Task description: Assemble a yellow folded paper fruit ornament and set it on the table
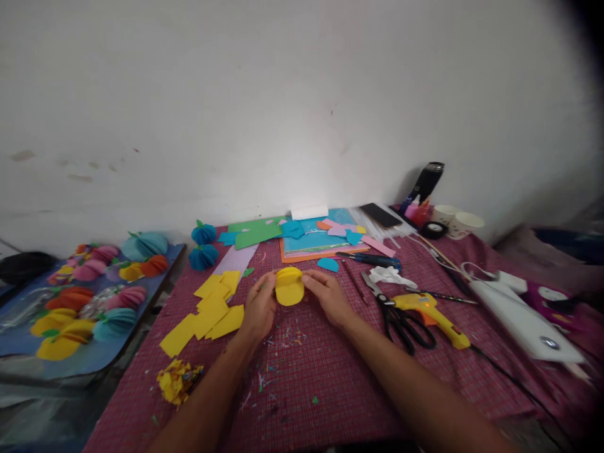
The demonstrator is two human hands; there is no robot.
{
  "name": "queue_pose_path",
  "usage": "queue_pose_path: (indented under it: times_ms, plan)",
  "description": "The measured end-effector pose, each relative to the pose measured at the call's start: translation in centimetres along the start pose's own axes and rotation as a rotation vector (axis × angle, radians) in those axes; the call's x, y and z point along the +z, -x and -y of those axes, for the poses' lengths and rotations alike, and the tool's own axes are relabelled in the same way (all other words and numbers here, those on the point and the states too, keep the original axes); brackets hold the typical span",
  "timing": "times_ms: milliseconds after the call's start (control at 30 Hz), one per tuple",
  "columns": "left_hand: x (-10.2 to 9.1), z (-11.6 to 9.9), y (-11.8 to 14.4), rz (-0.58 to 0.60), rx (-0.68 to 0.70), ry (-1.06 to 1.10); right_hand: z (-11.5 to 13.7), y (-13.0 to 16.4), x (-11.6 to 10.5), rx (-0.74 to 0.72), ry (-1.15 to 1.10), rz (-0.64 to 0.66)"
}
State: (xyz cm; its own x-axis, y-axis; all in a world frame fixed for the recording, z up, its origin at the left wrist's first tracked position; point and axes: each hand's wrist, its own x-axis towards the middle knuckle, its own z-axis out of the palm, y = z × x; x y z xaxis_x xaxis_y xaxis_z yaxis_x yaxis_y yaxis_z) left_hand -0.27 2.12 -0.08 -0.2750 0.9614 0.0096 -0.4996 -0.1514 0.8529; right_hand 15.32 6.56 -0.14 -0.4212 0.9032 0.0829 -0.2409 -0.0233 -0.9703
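Observation:
My left hand (259, 308) and my right hand (328, 294) both hold a yellow folded paper piece (289, 286), rounded in shape, just above the red checked tablecloth (302, 371). The left fingers pinch its left edge, the right fingers its right edge. Cut yellow paper squares (210, 311) lie beside my left hand. Black-handled scissors (401, 314) and a yellow glue gun (434, 314) lie to the right of my right hand.
A pile of yellow scraps (178, 379) sits near the table's left edge. Coloured paper sheets (311, 239), blue paper balls (204, 248), a phone (380, 214), cups (465, 223) and a dark bottle (427, 181) stand at the back. A side board (28, 352) at left holds finished paper fruits.

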Motion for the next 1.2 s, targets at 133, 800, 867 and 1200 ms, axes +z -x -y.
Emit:
queue_pose_path:
  times_ms: [133,800,867,1200]
  plan:
    - [0.27,-0.16,0.02,0.025,-0.019,0.021,-0.17,-0.09,-0.06,0.008,-0.005,-0.031]
    - [0.26,-0.18,-0.04,0.014,-0.002,0.03,-0.25,-0.2,-0.2,0.01,-0.043,0.0]
    - [0.24,-0.14,-0.06,0.014,-0.003,0.031,-0.15,-0.14,-0.21,0.014,-0.04,0.01]
    - [-0.34,0.18,-0.04,0.037,-0.022,-0.062,-0.83,-0.32,-0.07,0.051,-0.086,0.022]
